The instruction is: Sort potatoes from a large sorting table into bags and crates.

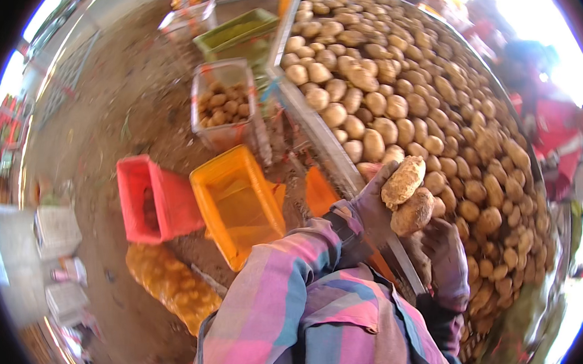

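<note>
Two knobbly potatoes rest against my left hand (371,204), which grips them over the near edge of a metal-rimmed sorting table (312,115). The upper potato (404,181) is pale and rough. Below it, touching, is a browner potato (413,212). My right hand (445,252) is just below and to the right of this pair, its fingers bent near the lower potato. Whether those fingers hold anything is hidden. Many loose potatoes (388,128) cover the table top beyond both hands.
Left of the table stand an orange crate (238,205), a red crate (157,200) and a clear bin (222,103) with potatoes inside. A filled mesh sack (172,284) lies on the dirt floor. Farther off is a green crate (236,32). Across the table is a person in red (558,125).
</note>
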The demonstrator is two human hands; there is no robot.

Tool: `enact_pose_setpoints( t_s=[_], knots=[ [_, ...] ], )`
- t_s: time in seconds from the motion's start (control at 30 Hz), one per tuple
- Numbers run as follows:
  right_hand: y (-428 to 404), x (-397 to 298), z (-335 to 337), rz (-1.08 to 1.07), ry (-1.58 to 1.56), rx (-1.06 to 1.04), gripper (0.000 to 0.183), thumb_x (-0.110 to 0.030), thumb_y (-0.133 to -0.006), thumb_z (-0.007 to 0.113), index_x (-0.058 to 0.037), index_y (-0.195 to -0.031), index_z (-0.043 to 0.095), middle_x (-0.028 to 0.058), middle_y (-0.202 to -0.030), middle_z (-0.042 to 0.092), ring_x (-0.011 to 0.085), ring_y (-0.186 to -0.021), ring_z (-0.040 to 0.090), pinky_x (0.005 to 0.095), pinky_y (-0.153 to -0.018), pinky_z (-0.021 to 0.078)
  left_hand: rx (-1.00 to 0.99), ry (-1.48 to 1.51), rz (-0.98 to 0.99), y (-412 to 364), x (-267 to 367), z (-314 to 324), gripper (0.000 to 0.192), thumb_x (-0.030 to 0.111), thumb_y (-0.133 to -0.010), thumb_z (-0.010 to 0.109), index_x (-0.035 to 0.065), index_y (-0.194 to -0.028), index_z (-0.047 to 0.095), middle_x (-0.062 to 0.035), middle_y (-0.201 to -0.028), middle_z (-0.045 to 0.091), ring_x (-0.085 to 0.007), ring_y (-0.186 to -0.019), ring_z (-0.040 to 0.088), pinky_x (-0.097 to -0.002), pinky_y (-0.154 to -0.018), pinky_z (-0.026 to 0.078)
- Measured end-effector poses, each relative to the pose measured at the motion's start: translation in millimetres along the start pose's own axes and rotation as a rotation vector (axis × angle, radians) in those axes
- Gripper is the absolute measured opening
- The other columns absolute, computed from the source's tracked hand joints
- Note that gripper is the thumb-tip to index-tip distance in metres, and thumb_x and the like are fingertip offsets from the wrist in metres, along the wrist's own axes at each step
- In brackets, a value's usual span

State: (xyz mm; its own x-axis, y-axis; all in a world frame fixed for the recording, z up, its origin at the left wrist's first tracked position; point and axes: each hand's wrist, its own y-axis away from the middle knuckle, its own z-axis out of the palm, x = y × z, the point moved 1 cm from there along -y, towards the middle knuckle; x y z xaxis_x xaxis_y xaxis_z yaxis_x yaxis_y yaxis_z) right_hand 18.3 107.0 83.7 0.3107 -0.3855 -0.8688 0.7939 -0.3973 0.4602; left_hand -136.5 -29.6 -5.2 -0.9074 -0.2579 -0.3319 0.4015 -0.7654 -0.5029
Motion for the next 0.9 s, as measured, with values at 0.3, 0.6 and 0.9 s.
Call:
enact_pose_setpoints(
  t_s=[0.3,0.6,0.9],
  knots=[
    [32,-7,-68,-0.106,0.484,0.440,0.029,-0.025,-0.097,0.056,-0.0011,-0.112,0.062,0.0018,-0.093,0.063,0.0087,-0.082,0.057,0.0240,-0.073,0.0472,1.107,-1.165,0.452,230,116,82,0.049,0.039,-0.093,0.053,0.0050,-0.129,0.053,-0.0134,-0.130,0.055,-0.0255,-0.123,0.049,-0.0408,-0.108,0.034],
    [71,23,-127,-0.298,0.584,0.668,0.022,-0.020,-0.094,0.060,-0.0001,-0.103,0.062,0.0011,-0.082,0.061,0.0071,-0.075,0.054,0.0244,-0.068,0.0473,1.364,-2.552,0.253,185,159,100,0.041,0.026,-0.092,0.061,-0.0008,-0.123,0.055,-0.0177,-0.126,0.056,-0.0295,-0.119,0.051,-0.0411,-0.103,0.039],
    [26,31,-90,-0.099,1.541,0.321,0.066,-0.048,-0.080,0.064,-0.0111,-0.133,0.047,0.0171,-0.119,0.056,0.0362,-0.110,0.055,0.0484,-0.093,0.0427,0.517,-1.622,-0.452,-25,-38,37,0.028,0.010,-0.095,0.056,0.0008,-0.121,0.057,-0.0073,-0.109,0.063,-0.0188,-0.101,0.060,-0.0280,-0.090,0.047]
  ],
)
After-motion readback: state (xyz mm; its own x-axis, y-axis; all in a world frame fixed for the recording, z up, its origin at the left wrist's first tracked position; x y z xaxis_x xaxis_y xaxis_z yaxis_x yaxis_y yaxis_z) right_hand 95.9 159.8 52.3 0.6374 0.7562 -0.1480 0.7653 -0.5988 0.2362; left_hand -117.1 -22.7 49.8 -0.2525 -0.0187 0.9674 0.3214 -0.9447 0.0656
